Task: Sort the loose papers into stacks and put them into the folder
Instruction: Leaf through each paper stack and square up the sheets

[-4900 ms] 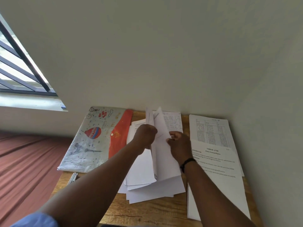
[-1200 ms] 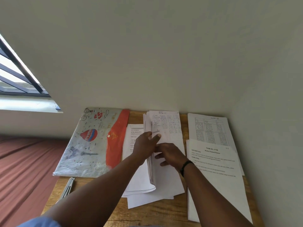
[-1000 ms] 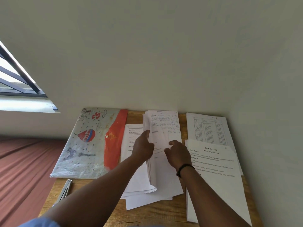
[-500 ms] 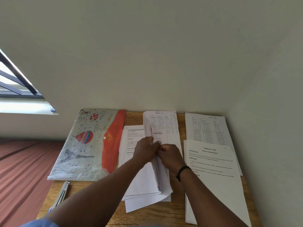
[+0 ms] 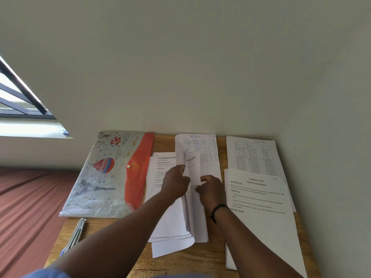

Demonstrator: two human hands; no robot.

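Observation:
A pile of loose white papers (image 5: pixel 197 227) lies mid-table. My left hand (image 5: pixel 175 182) holds several sheets lifted up on edge, thumb against them. My right hand (image 5: pixel 209 188), with a black wristband, pinches a sheet lying just right of the raised ones. A handwritten sheet (image 5: pixel 204 149) shows at the pile's far end, and a printed page (image 5: pixel 160 167) lies under its left side. The folder (image 5: pixel 112 175), grey with a balloon picture and an orange flap, lies closed at the left.
Two printed sheets lie at the right: a table page (image 5: pixel 254 155) and a "Water Potted Plants" page (image 5: pixel 261 207). A metal tool (image 5: pixel 77 234) rests near the table's left front edge. Walls (image 5: pixel 200 77) close the back and right; a reddish cloth surface (image 5: pixel 26 207) lies left.
My hands have drawn slightly apart. The left hand has raised its sheets more upright, and the right hand has shifted right on the pile.

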